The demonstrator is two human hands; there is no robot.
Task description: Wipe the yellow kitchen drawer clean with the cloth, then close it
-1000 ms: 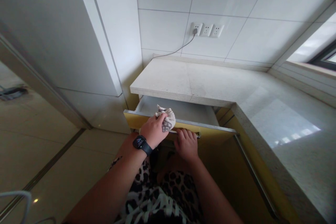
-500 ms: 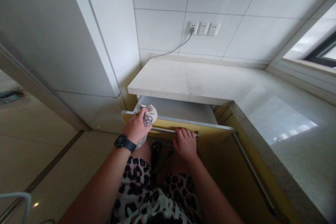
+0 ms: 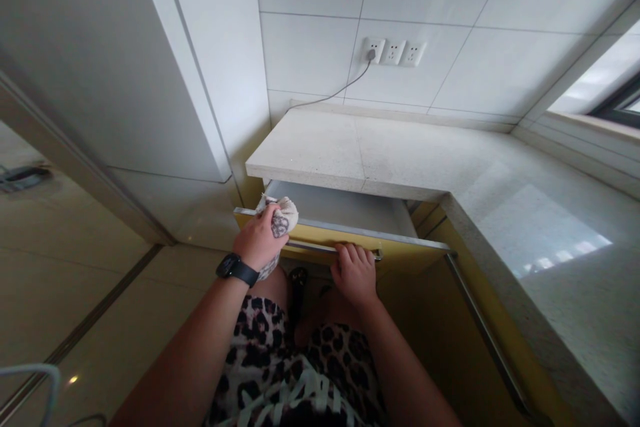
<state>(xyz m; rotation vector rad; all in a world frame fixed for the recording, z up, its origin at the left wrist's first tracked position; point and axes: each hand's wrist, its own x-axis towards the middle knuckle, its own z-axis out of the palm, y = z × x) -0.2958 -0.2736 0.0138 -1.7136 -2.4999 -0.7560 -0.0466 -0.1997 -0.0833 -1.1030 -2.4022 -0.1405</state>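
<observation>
Left hand [image 3: 257, 238], clutching cloth [image 3: 287, 215], has shifted left of centre, nearing one end of the drawer [image 3: 330, 236] — right hand [image 3: 356, 273] curls over handle [image 3: 311, 247].

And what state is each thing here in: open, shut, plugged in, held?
Left grip: closed around the cloth
Cloth: bunched, part hanging down
Right grip: on the handle, tightness unclear
Drawer: partly open
Plug: in the left socket
Middle socket: unused
Right socket: unused
Watch: worn, screen looks dark
Window: open or shut, can't tell
</observation>
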